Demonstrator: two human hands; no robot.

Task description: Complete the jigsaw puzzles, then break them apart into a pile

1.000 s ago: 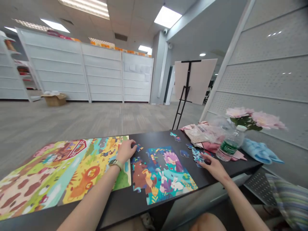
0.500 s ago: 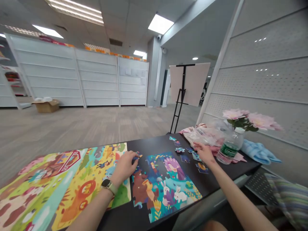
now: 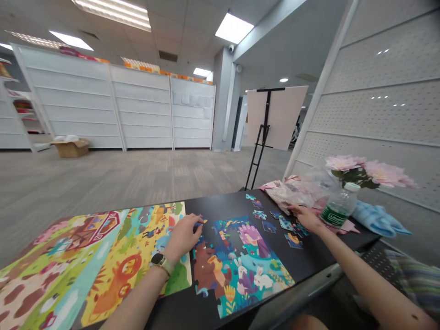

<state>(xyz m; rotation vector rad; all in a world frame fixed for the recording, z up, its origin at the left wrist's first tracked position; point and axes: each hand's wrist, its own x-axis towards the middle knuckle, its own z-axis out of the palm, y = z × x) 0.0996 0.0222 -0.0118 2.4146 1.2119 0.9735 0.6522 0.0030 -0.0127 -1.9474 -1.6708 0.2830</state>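
Note:
My left hand (image 3: 187, 233), wearing a watch (image 3: 158, 260) at the wrist, is beside the left edge of a partly assembled jigsaw puzzle (image 3: 249, 266) with rabbits and a bear. Its bent fingers pinch a small puzzle piece (image 3: 204, 222), mostly hidden by them. On the other side, my right hand (image 3: 307, 219) is open and palm down, fingers stretched out to the left. It hovers over or rests near loose puzzle pieces (image 3: 287, 222), at the edge of a pink cloth; whether it touches them I cannot tell. More loose pieces (image 3: 259, 214) lie between the puzzle and that hand.
Two colourful picture sheets (image 3: 123, 275) cover the left of the black table (image 3: 206, 208). At the right are a plastic bag (image 3: 304, 188), a water bottle (image 3: 338, 206), pink flowers (image 3: 373, 172) and a blue cloth (image 3: 378, 217). An easel (image 3: 264, 123) stands beyond the table.
My right hand has shifted right, uncovering more loose pieces under it. My left hand stays beside the puzzle with its piece. The whole view has turned slightly left.

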